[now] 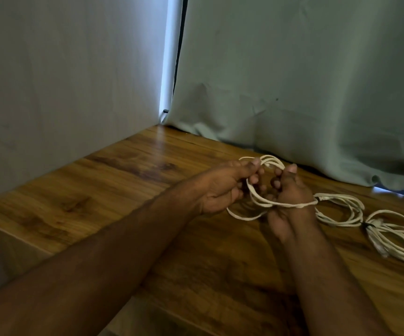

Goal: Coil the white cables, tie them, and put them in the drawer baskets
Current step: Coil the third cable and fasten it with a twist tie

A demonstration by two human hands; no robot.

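A white cable (259, 202) is looped in several turns between both hands above the wooden floor. My left hand (222, 185) grips the left side of the loops, thumb and fingers curled round the strands. On the right side my right hand (288, 190) holds the loops, and one strand crosses its wrist. From there the cable runs right to loose loops (341, 209) lying on the floor. A second white cable coil (397, 238), bound with a dark tie, lies at the far right. No drawer or basket is in view.
A grey wall (62, 93) stands at the left and a pale green curtain (305, 81) hangs behind the hands, its hem on the wooden floor (147, 178). A bright gap shows between wall and curtain.
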